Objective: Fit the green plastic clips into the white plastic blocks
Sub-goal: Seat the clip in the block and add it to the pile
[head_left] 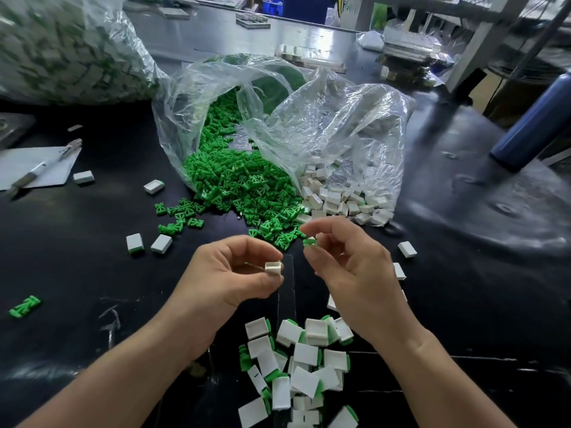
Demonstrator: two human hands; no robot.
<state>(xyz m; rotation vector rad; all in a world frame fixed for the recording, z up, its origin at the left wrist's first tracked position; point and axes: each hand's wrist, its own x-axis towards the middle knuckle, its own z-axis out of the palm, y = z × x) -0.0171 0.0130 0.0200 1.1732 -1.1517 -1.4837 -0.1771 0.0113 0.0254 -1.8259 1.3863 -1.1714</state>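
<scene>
Assembly in progress: the left hand (228, 273) pinches an empty white block (274, 268) and the right hand (349, 264) pinches a green clip (310, 242) just beside it, not yet fitted. Assembled blocks (304, 355) lie heaped at the near edge of the bench (92, 257). Spilled clips (234, 183) and loose white blocks (340, 200) toward its middle suggest much remains.

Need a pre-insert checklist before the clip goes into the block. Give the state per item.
1. Left hand holds a white block: ok.
2. The block's open side is uncovered and faces up: ok.
3. Right hand pinches a green clip at the fingertips: ok.
4. Clip turned the right way for the opening: cannot tell, the fingers hide most of it.
5. Clip lined up over the opening: not ok, it sits apart, above and to the right of the block.
</scene>
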